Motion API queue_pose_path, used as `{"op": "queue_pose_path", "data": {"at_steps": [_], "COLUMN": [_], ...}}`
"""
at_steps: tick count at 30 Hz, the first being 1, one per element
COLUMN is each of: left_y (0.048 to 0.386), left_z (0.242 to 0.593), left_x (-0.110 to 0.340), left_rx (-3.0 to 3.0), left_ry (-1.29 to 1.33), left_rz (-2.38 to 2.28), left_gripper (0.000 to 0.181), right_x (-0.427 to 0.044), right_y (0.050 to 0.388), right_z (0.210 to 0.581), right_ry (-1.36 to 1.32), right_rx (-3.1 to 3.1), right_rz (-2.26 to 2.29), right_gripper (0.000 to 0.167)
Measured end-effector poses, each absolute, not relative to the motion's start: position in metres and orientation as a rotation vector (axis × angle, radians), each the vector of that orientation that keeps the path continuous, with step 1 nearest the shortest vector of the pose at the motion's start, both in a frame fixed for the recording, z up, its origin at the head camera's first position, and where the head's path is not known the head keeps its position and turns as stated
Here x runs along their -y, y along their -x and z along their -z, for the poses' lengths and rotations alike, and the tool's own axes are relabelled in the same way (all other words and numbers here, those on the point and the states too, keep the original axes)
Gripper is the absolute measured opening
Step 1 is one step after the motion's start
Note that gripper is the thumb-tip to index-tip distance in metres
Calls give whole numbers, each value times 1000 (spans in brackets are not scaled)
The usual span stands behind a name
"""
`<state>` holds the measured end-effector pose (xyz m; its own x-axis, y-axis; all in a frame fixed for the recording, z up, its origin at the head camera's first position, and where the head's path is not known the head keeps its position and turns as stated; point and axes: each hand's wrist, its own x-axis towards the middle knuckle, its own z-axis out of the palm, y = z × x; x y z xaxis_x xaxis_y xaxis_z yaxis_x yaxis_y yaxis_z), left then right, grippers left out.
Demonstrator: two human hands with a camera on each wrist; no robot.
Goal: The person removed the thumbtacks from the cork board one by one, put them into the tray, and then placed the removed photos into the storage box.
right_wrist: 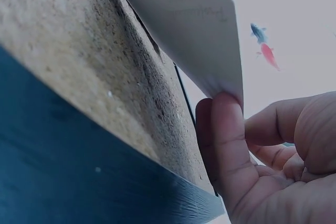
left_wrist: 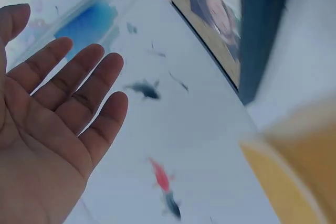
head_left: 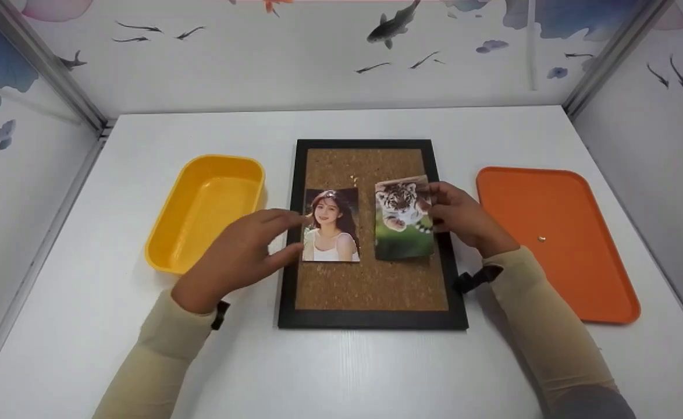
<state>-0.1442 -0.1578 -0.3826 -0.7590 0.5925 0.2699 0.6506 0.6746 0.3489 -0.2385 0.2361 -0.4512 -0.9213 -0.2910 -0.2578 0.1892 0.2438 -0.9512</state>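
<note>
A black-framed cork board (head_left: 370, 291) lies on the white table. On its left half lies a portrait photo (head_left: 333, 247) of a person in a white top. My left hand (head_left: 239, 253) is beside that photo's left edge, fingers extended and gripping nothing; the left wrist view shows its bare palm. My right hand (head_left: 466, 218) pinches the right edge of a tiger cub photo (head_left: 402, 244) over the board's right half. In the right wrist view, the pale back of this photo (right_wrist: 194, 30) shows, raised from the cork near the fingers.
A yellow bin (head_left: 161, 256) stands left of the board. On the right lies an orange tray (head_left: 580, 273) bearing one small shiny gold piece (head_left: 541, 238). Tiny gold bits (head_left: 353, 179) sit on the cork above the photos. Patterned panels (head_left: 318, 75) enclose the table.
</note>
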Motion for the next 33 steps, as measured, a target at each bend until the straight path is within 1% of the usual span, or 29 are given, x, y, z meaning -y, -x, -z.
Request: {"op": "queue_pose_path", "data": {"at_steps": [6,13,18,23,26,33], "left_y": [130,124,122,124,126,128], "left_z": [384,393,404,418,427,445], "left_x": [209,262,293,310,315,319], "left_rx": [2754,2676,2751,2945,3015,3115], "left_ry": [790,612,447,309,270,233], "left_rz": [635,633,665,730,703,609], "left_gripper": [49,50,56,71,78,85], "right_x": [-238,-238,-237,-239,-239,-240], "right_y": [237,237,238,239,239,238], "right_z": [450,450,451,449,449,450], "right_ry": [67,44,36,37,50,50], "right_rx": [-2133,-2126,-2120,-2134,-2135,-2132], "right_rz": [1731,1728,1729,1716,1716,1722], "right_gripper": [41,41,41,43,42,39]}}
